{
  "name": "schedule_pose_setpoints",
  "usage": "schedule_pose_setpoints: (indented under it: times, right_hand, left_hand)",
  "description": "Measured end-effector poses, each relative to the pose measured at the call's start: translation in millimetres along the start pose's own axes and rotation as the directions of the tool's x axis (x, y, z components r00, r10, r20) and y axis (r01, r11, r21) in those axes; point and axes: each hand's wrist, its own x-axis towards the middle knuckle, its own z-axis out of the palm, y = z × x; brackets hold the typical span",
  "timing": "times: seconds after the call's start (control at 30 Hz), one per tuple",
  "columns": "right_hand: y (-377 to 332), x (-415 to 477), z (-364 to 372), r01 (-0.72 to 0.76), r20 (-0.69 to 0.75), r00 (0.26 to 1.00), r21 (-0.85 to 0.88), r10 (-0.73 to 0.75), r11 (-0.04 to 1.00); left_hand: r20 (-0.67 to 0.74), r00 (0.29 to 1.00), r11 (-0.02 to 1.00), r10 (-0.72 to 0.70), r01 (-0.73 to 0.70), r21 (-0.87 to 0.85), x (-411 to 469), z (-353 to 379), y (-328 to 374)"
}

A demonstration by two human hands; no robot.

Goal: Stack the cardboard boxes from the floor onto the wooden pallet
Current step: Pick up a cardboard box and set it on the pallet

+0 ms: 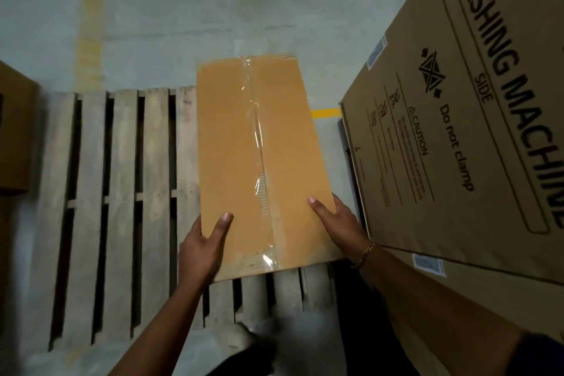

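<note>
Presently, one long, tape-sealed cardboard box (259,147) is carried lengthwise over the right part of the wooden pallet (122,192). The left hand (204,247) is clamped on its near left edge and the right hand (335,223) on its near right edge. Each thumb lies on the top face, and the fingers are hidden beneath. A bracelet (364,252) sits on the right wrist. Whether the underside already touches the slats cannot be told.

**Progress.** The slats in view are bare, so this reads as an early box, being placed but not yet released. A brown box (12,131) shows at the far left edge of the view. Whether it stands on the pallet or beside it cannot be told, and no other boxes waiting on the floor are in view.

**Edges and room.** A tall washing-machine carton (457,101) stands just beside the pallet on the right, close to the right hand, so that side is probably tight for knuckles and wrist. To the left the slats run open across most of the pallet, which gives room to slide or set the box. Dark gaps separate the slats, and a corner lowered into one could catch. Beyond the far edge lies concrete floor (183,9) with a strip of yellow tape (325,113).
</note>
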Motion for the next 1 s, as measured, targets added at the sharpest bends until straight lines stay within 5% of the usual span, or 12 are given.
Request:
schedule_pose_setpoints:
  times: [0.53, 1.0]
  right_hand:
    - [43.5, 275.3, 13.2, 0.089, -0.047, 0.995, 0.053, -0.087, 0.995]
    - [81.2, 367.3, -7.1, 0.106, -0.101, 0.99, 0.09, -0.096, 0.99]
  left_hand:
    - [-0.026, 1.0, 1.0, 0.01, -0.011, -0.015, 240.2, 149.7, -20.4]
    - [-0.009, 0.996, 0.995, 0.094, -0.094, -0.023, 296.1, 222.5, -10.3]
